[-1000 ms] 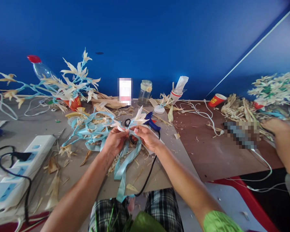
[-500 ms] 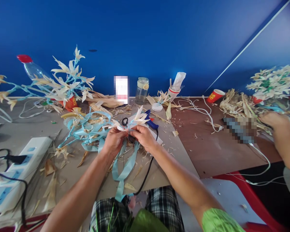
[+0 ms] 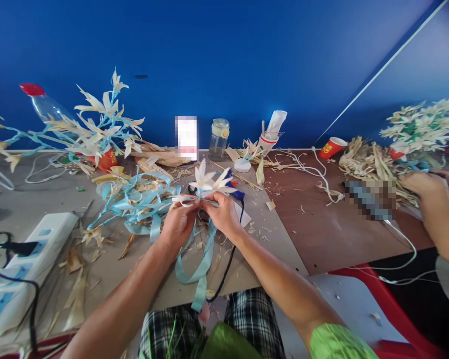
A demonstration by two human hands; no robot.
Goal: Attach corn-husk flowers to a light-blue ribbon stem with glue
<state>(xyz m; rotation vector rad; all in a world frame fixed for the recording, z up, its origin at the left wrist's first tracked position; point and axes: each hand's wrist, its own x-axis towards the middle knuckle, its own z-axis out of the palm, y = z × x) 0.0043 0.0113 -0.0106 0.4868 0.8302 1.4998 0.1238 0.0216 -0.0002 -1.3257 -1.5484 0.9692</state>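
Note:
My left hand (image 3: 179, 223) and my right hand (image 3: 223, 213) meet at the table's front middle, fingers pinched together on the stem of a pale husk flower (image 3: 203, 178). Its pointed petals rise above my fingertips, in two clusters. Light blue ribbon (image 3: 202, 269) hangs from between my hands down past the table edge. Fingers cover most of the stem. To the left of my left hand lies a tangle of blue-wrapped stems (image 3: 134, 199). Just behind my right hand is a blue glue gun (image 3: 238, 194), partly hidden, with a black cord.
A white power strip (image 3: 30, 269) lies at left. Behind stand husk flowers in a red cup (image 3: 107, 160), a lit phone (image 3: 186, 137), a glass jar (image 3: 219, 139) and a red cup (image 3: 333, 147). Husk scraps litter the table. A co-worker's hand (image 3: 422, 184) is at right.
The flower has turned in my fingers, so one petal cluster now stands upright. The hanging ribbon has swung slightly right. A co-worker's second hand has come into view at right.

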